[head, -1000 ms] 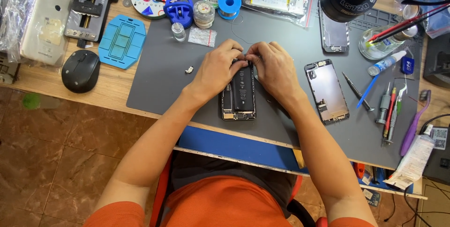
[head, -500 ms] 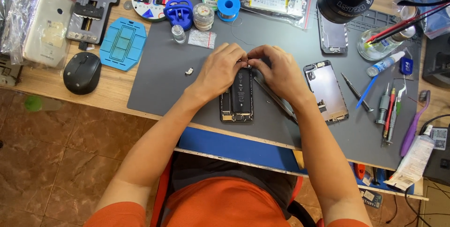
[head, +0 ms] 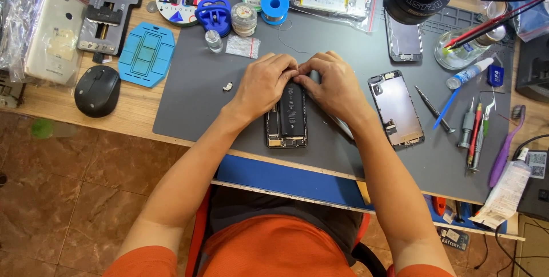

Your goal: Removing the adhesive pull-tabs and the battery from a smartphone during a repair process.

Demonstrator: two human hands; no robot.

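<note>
On the grey work mat [head: 206,99], at its middle, an opened phone [head: 286,119] lies with its long axis running away from the person, its far end under both hands. From the left, the left hand [head: 266,85] rests over that upper end, fingers curled down and pinching at something I cannot make out; the right hand [head: 337,88] meets it fingertip to fingertip, equally near. The phone shows a dark battery and bare inner frame, its back open. Farther right lies a detached screen panel [head: 396,109], apart from it.
</note>
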